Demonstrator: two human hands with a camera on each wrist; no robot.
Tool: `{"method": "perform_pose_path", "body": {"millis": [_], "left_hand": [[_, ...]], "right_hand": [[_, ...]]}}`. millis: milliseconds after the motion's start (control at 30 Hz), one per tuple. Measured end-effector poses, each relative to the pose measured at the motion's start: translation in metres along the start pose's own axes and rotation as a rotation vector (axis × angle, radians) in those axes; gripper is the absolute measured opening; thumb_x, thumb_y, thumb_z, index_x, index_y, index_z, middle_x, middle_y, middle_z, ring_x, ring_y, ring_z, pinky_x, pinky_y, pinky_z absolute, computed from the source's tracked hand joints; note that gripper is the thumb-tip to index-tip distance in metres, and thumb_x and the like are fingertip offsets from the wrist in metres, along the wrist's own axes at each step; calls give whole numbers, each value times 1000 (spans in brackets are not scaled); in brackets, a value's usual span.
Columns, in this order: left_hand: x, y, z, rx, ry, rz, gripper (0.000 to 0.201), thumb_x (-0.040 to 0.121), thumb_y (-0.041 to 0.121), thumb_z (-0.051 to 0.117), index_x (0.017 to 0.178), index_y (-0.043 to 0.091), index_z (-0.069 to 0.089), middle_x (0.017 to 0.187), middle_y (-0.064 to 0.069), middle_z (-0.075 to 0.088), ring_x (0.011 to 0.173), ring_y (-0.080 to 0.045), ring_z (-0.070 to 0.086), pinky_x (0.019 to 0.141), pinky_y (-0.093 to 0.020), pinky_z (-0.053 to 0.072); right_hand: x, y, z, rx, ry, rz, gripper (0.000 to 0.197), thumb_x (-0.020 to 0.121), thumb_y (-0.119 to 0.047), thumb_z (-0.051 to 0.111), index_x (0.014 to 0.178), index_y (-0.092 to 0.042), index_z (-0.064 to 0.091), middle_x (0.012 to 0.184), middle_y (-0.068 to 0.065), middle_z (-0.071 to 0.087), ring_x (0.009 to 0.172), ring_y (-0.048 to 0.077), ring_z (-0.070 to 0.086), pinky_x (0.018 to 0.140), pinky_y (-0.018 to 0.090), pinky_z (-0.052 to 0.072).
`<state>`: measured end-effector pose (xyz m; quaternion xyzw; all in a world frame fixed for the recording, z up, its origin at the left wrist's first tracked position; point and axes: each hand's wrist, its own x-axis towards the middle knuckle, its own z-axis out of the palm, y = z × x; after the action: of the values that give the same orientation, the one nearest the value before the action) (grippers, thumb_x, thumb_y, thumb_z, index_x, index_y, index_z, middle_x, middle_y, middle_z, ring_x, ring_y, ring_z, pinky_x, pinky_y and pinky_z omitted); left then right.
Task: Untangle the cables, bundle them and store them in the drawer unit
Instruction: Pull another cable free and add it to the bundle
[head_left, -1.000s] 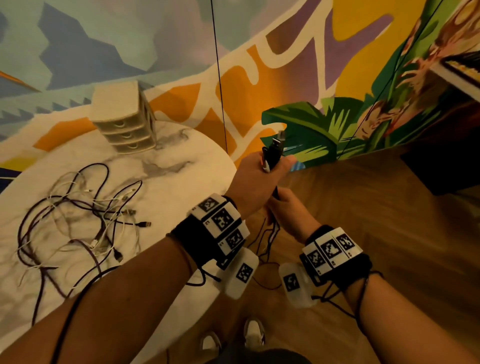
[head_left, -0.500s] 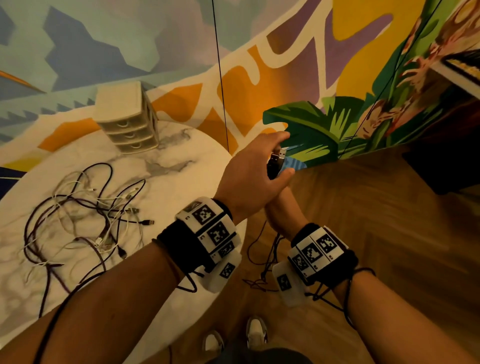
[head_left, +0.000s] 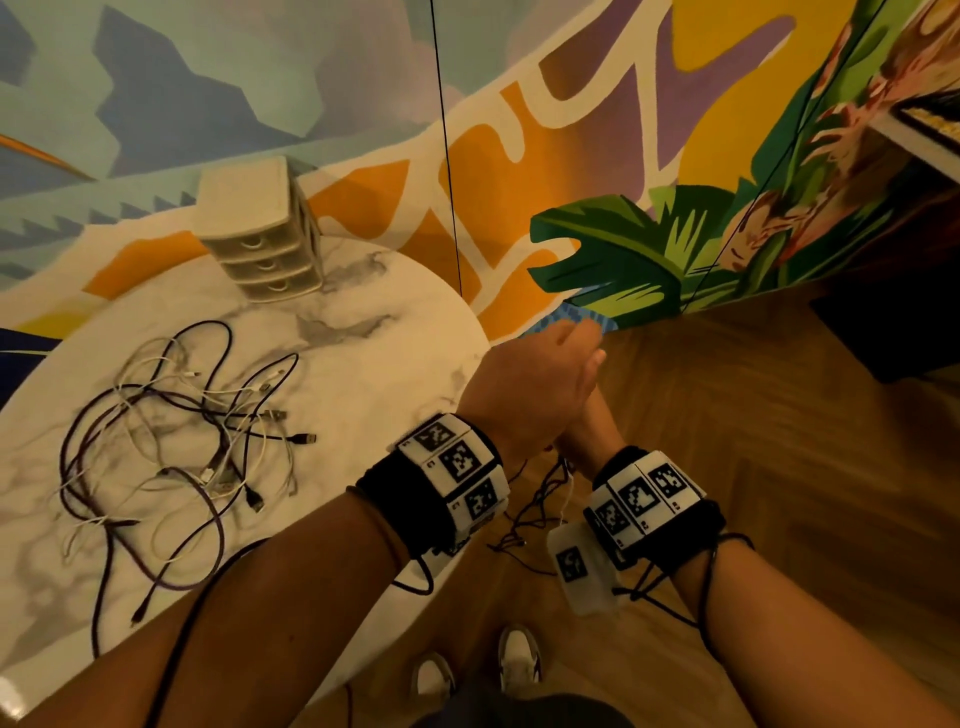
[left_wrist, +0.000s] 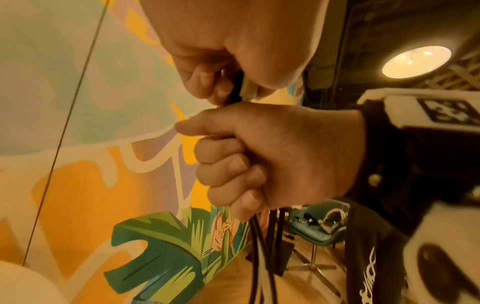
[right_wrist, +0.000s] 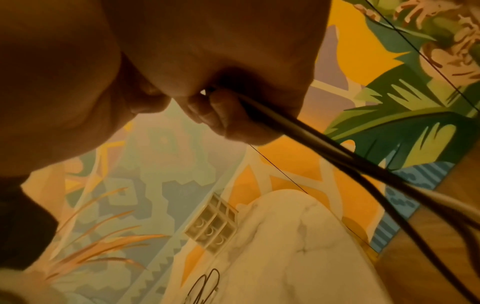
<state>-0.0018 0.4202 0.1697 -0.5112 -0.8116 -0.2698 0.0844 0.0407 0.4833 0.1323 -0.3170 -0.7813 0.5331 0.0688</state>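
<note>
Off the table's right edge, my left hand (head_left: 566, 364) sits on top of my right hand (head_left: 584, 434). In the left wrist view my left hand (left_wrist: 233, 88) pinches the black and white plug ends (left_wrist: 242, 89) of a cable bundle. My right hand (left_wrist: 233, 170) grips the same bundle in a fist just below, and the cables (left_wrist: 259, 257) hang down from it. The right wrist view shows my right hand (right_wrist: 215, 107) curled round these dark cables (right_wrist: 337, 152). A tangle of black, purple and white cables (head_left: 182, 441) lies on the marble table (head_left: 389, 364). The beige drawer unit (head_left: 260, 234) stands at the table's far edge, its drawers closed.
A painted mural wall (head_left: 571, 130) rises behind the round table. Wooden floor (head_left: 779, 441) spreads to the right, with a dark object (head_left: 893, 322) on it. The held cables (head_left: 540, 499) trail down toward my shoes (head_left: 519, 660).
My left hand let go of the bundle, opened above the plugs, then closed down over them. The plug that stuck up is now hidden in the head view.
</note>
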Motion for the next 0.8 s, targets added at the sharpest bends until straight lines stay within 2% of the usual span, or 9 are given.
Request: {"method": "perform_pose_path", "body": {"millis": [67,167,300,400,467,533,600,700,800], "left_hand": [[-3,3,3,22,0,99,24,94,29,41,92,12,56,84,-4,61,58,-16,52,50,-21,28],[-7,1,8,12,-3,140,26,92,35,42,91,13,56,87,-4,62,63,-19,58,49,-22,33],[-5,-7,13,53,73,164,27,91,33,45,81,12,59,72,-4,61,49,-19,54,43,-20,31],[4,-14,15,16,65,196,33,90,35,45,73,11,59,62,-3,61,46,-20,54,45,-21,32],[4,-17,18,-13,-4,176,36,92,38,44,74,11,60,65,-5,62,53,-22,58,50,-24,35],[-4,-16,21,-12,-100,97,35,94,40,45,84,10,60,73,-5,63,61,-21,58,54,-26,36],[-16,-18,22,-73,-185,-61,33,96,42,42,103,13,57,87,-4,65,70,-17,56,60,-26,34],[-42,-38,22,-245,-194,-313,40,96,45,39,125,18,47,111,-1,61,82,-15,56,70,-26,38],[-81,-86,27,-199,-267,-569,33,96,43,42,116,19,50,103,0,60,80,-17,54,70,-29,40]], "right_hand": [[-8,-18,24,-360,231,150,24,86,-3,56,109,-1,57,94,1,54,90,13,50,97,27,37],[-2,-44,49,-703,352,301,17,80,-7,61,97,-10,60,100,6,54,98,25,44,105,41,25],[1,-31,45,-764,189,354,19,73,-3,63,90,-11,62,95,6,59,97,23,50,108,42,28],[-2,2,23,-708,-26,500,23,74,-5,72,91,-17,62,102,7,64,83,13,58,92,27,47],[6,23,9,-229,-151,211,16,90,-2,56,96,-15,62,102,9,63,73,9,56,71,16,46],[-1,31,-3,-94,-263,111,28,93,3,47,120,6,55,120,21,57,103,26,59,88,25,44],[2,35,7,31,-208,57,29,95,3,43,123,4,51,125,26,53,118,39,50,92,35,40],[10,51,27,113,-208,-7,27,100,-16,39,81,-29,54,74,-3,58,66,9,58,58,29,41],[19,64,39,117,-218,171,45,101,-31,38,57,-18,40,45,-7,41,35,3,37,44,21,30]]}}
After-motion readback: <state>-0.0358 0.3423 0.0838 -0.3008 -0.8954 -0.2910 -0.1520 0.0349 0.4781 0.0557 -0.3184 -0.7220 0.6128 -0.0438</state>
